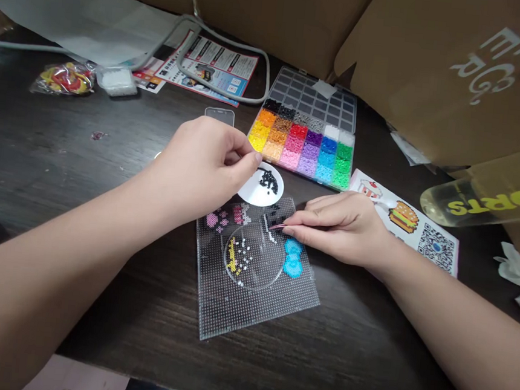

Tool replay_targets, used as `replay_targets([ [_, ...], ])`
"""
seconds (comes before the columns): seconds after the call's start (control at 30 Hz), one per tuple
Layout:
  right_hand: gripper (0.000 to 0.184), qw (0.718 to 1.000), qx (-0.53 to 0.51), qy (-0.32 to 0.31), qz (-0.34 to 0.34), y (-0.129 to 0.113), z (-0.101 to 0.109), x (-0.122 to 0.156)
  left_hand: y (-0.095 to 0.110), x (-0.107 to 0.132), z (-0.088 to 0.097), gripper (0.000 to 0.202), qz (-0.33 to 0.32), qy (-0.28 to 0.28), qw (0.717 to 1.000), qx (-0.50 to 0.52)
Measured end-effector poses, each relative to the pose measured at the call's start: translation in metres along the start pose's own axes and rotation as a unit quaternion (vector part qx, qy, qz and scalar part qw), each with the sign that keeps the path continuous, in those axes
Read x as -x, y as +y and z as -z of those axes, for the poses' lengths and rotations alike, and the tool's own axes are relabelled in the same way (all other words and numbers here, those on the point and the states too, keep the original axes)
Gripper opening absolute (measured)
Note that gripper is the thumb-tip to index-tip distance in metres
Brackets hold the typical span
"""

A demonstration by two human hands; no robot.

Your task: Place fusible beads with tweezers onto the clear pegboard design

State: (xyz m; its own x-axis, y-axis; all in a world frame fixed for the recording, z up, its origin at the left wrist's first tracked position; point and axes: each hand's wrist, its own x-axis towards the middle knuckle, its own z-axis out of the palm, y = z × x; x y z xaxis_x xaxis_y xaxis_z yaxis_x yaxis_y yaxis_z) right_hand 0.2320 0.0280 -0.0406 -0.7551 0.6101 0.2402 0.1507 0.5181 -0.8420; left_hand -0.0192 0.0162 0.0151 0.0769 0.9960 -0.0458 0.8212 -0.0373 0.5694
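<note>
A clear square pegboard [250,303] lies on the dark table with pink, black, yellow and blue bead patches on it. A clear round disc [254,256] rests on the board's middle. My left hand [203,166] hovers above the board's top left, fingers pinched together at the edge of a small white dish [253,191] of black beads. My right hand [343,226] lies on the board's right edge, fingers closed on thin tweezers [278,226] whose tip touches the board near the black beads.
An open bead box [308,141] with rows of coloured beads stands behind the dish. Printed leaflets [425,234] lie to the right, a yellowish bottle [482,196] beyond them. Cardboard boxes [436,58] wall the back. A phone [219,114], cable and papers lie at back left.
</note>
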Motion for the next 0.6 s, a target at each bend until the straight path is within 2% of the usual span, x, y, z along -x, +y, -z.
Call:
replay_targets([
  [0.33, 0.017, 1.0, 0.005, -0.014, -0.016, -0.004, 0.0032, -0.0003, 0.0012, -0.0008, -0.0015, 0.028, 0.004, 0.007, 1.0, -0.007],
  [0.6, 0.015, 1.0, 0.024, -0.011, 0.014, -0.0022, 0.0028, 0.0005, 0.0024, 0.0012, 0.0002, 0.031, -0.004, 0.014, 1.0, -0.013],
])
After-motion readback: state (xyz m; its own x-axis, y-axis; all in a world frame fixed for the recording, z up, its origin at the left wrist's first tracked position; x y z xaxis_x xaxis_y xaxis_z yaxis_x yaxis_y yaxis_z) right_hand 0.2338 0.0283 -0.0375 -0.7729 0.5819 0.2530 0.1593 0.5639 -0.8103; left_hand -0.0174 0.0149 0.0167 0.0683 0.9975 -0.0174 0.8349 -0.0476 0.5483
